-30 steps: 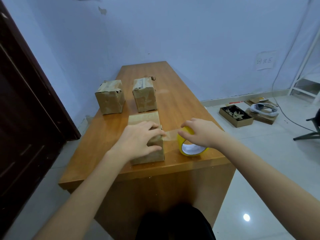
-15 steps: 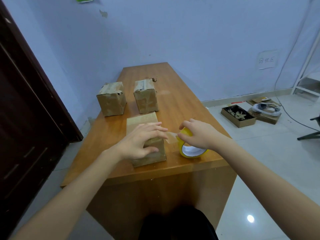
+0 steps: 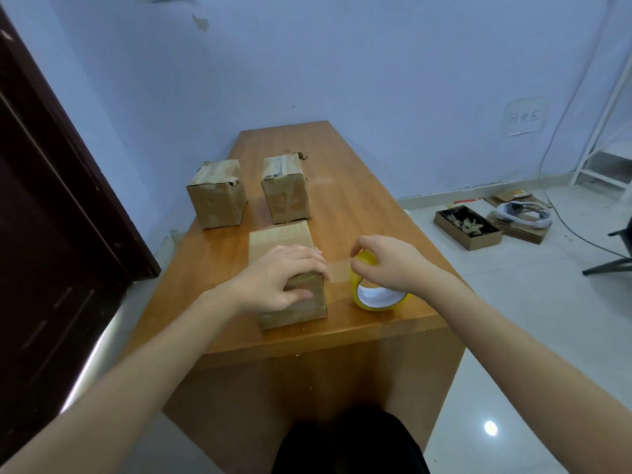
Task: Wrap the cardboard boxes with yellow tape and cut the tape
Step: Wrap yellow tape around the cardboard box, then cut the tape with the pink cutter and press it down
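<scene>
The long orange-brown wooden table (image 3: pixel 359 186) has a smooth, varnished top with a soft sheen. On it stand three small brown cardboard boxes, matt and worn: the near box (image 3: pixel 287 265), the far-left box (image 3: pixel 217 195) and the far-right box (image 3: pixel 286 191) — the two far ones scuffed, with torn paper patches and old tape strips on top. The yellow roll of plastic tape (image 3: pixel 376 292) is glossy, its inner core white and papery; the pulled strip (image 3: pixel 338 270) looks thin and translucent. The pale floor tiles (image 3: pixel 513 336) are polished and mirror a lamp. The blue-white painted wall (image 3: pixel 342 63) is matt, chipped in one spot.
</scene>
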Demonstrator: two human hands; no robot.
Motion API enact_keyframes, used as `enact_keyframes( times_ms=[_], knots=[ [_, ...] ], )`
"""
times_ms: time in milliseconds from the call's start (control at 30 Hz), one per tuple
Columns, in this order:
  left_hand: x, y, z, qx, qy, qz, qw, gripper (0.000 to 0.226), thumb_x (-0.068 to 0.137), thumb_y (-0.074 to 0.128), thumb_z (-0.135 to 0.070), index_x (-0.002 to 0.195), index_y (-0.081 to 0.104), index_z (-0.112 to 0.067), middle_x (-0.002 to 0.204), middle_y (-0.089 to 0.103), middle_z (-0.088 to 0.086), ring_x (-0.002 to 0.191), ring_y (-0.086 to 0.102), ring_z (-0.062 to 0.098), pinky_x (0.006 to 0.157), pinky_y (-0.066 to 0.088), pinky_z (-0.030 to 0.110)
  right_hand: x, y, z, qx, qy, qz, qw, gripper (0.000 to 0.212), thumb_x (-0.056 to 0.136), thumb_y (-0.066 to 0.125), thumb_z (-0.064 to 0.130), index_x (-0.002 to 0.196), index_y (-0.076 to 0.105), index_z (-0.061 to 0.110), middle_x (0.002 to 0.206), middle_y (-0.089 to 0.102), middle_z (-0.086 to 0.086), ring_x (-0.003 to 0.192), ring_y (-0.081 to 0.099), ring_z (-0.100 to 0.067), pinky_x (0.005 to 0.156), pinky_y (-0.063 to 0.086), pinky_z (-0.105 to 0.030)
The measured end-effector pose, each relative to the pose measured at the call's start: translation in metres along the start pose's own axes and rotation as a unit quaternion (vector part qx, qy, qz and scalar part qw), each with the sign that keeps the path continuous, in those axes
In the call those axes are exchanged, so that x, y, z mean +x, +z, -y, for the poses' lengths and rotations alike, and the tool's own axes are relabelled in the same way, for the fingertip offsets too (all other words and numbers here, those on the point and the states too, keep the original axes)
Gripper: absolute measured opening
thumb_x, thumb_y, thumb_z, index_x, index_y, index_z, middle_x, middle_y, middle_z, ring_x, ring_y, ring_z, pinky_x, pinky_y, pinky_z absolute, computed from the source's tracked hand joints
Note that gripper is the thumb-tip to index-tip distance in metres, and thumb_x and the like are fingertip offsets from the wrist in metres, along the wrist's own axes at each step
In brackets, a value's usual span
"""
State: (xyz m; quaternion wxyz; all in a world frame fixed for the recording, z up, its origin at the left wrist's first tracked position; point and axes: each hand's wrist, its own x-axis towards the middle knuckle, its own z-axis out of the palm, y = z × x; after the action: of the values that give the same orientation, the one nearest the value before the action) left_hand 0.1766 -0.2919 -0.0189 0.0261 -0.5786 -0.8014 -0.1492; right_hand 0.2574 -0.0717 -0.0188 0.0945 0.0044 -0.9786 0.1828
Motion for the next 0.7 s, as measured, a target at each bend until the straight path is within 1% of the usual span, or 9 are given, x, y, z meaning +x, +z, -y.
enact_keyframes(
  times_ms=[67,133,233,367,433,533,600,667,700],
  knots=[
    [0.002,0.000,0.000,0.015,-0.006,0.008,1.000,0.032,0.086,0.067,-0.024,0.116,0.058,-0.031,0.129,0.052,-0.015,0.133,0.033,0.003,0.108,0.025,0.034,0.001,0.002,0.001,-0.008,-0.006,-0.002,1.000,0.027,0.094,0.048,0.038,0.112,0.058,0.021,0.106,0.061,0.000,0.091,0.052,-0.015,0.066,0.039,-0.030],
    [0.002,0.001,0.001,0.019,-0.007,0.012,1.000,0.030,0.086,0.066,-0.024,0.115,0.058,-0.031,0.129,0.052,-0.014,0.133,0.033,0.004,0.108,0.025,0.036,0.000,0.003,0.000,-0.005,-0.004,-0.007,1.000,0.029,0.094,0.049,0.042,0.111,0.059,0.021,0.106,0.061,-0.001,0.095,0.053,-0.016,0.071,0.043,-0.031],
    [0.002,0.001,-0.001,0.035,0.000,0.011,0.999,0.030,0.086,0.065,-0.024,0.114,0.057,-0.031,0.129,0.052,-0.014,0.133,0.033,0.005,0.108,0.024,0.036,-0.003,0.002,-0.001,-0.007,-0.001,-0.008,1.000,0.039,0.093,0.048,0.052,0.112,0.059,0.020,0.106,0.060,-0.001,0.098,0.054,-0.017,0.078,0.046,-0.033],
    [-0.001,0.002,-0.001,0.052,-0.004,0.001,0.999,0.038,0.087,0.063,-0.027,0.124,0.053,-0.030,0.133,0.050,-0.012,0.134,0.030,0.004,0.108,0.021,0.029,-0.004,0.005,-0.004,-0.008,-0.018,-0.014,1.000,0.046,0.092,0.046,0.058,0.118,0.056,0.022,0.117,0.056,0.002,0.109,0.049,-0.016,0.085,0.040,-0.030],
    [-0.002,0.002,0.000,0.050,-0.006,-0.001,0.999,0.038,0.087,0.061,-0.029,0.124,0.053,-0.031,0.133,0.050,-0.012,0.134,0.031,0.005,0.107,0.021,0.029,-0.005,0.006,-0.005,-0.003,-0.022,-0.029,0.999,0.047,0.091,0.045,0.059,0.118,0.056,0.023,0.120,0.055,0.004,0.112,0.047,-0.014,0.089,0.039,-0.029],
    [0.001,0.003,0.000,0.061,-0.005,0.010,0.998,0.034,0.087,0.060,-0.029,0.120,0.053,-0.031,0.131,0.050,-0.012,0.133,0.033,0.008,0.108,0.022,0.032,-0.009,0.004,-0.007,0.034,-0.016,-0.042,0.998,0.043,0.094,0.041,0.055,0.116,0.057,0.022,0.116,0.054,0.005,0.111,0.047,-0.012,0.091,0.040,-0.031],
    [0.002,0.003,0.000,0.072,-0.001,0.012,0.997,0.034,0.087,0.058,-0.030,0.120,0.053,-0.030,0.131,0.050,-0.012,0.134,0.033,0.009,0.108,0.023,0.034,-0.013,0.001,-0.014,0.084,-0.002,-0.073,0.994,0.036,0.098,0.036,0.046,0.109,0.059,0.020,0.110,0.056,0.004,0.105,0.049,-0.012,0.089,0.041,-0.033],
    [-0.001,0.004,0.001,0.081,0.004,0.008,0.997,0.035,0.088,0.056,-0.031,0.122,0.051,-0.030,0.132,0.049,-0.011,0.135,0.031,0.009,0.109,0.023,0.034,-0.014,-0.001,-0.027,0.134,0.037,-0.117,0.983,0.033,0.100,0.032,0.038,0.102,0.058,0.017,0.104,0.057,-0.001,0.100,0.053,-0.017,0.087,0.043,-0.038],
    [-0.003,0.005,0.001,0.084,0.006,0.005,0.996,0.037,0.089,0.054,-0.033,0.125,0.050,-0.030,0.134,0.048,-0.012,0.136,0.030,0.008,0.110,0.023,0.033,-0.014,-0.002,-0.035,0.140,0.065,-0.135,0.979,0.032,0.101,0.032,0.034,0.101,0.058,0.015,0.102,0.058,-0.003,0.097,0.054,-0.020,0.085,0.043,-0.039]
  ],
)
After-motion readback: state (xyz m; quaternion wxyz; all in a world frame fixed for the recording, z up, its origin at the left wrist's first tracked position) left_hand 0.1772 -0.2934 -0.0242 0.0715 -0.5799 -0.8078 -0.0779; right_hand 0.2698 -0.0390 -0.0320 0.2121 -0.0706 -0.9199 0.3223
